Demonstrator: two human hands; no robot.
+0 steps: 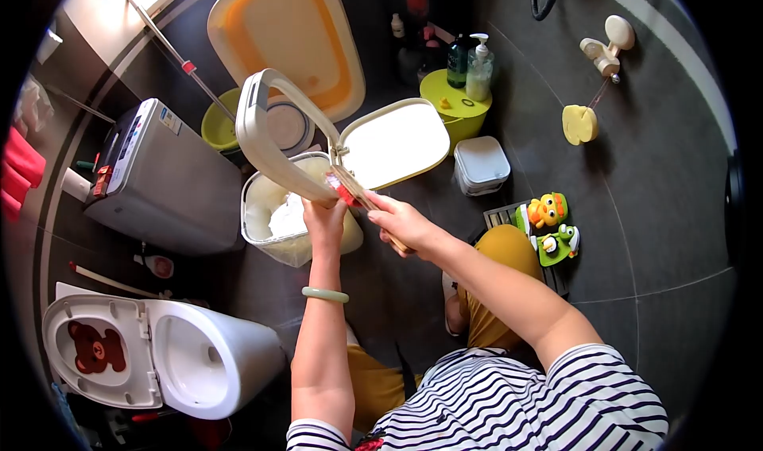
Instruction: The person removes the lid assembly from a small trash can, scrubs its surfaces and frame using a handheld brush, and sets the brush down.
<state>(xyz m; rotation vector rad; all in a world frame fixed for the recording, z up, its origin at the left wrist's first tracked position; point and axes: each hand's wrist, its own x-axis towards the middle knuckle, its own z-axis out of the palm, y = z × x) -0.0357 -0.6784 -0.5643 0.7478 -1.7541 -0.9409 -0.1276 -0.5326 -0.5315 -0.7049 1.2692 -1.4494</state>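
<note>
A trash bin (296,252) with a whitish liner and white waste inside stands before me. Its pale ring-shaped frame (274,157) is tilted up, and the flat white lid (397,143) lies opened out to the right of it. My left hand (324,220) grips the lower edge of the frame over the bin. In my right hand (401,224) is a brush (358,197) with a wooden-looking handle and red-and-white bristles, which touch or nearly touch the frame beside my left fingers.
A toilet (195,360) with raised lid stands at lower left, a grey washing machine (187,185) above it. Behind are an orange-white basin (290,42) and a mop pole (167,46). Rightward are a green bucket (465,121), a white container (482,165) and duck-and-frog slippers (548,212).
</note>
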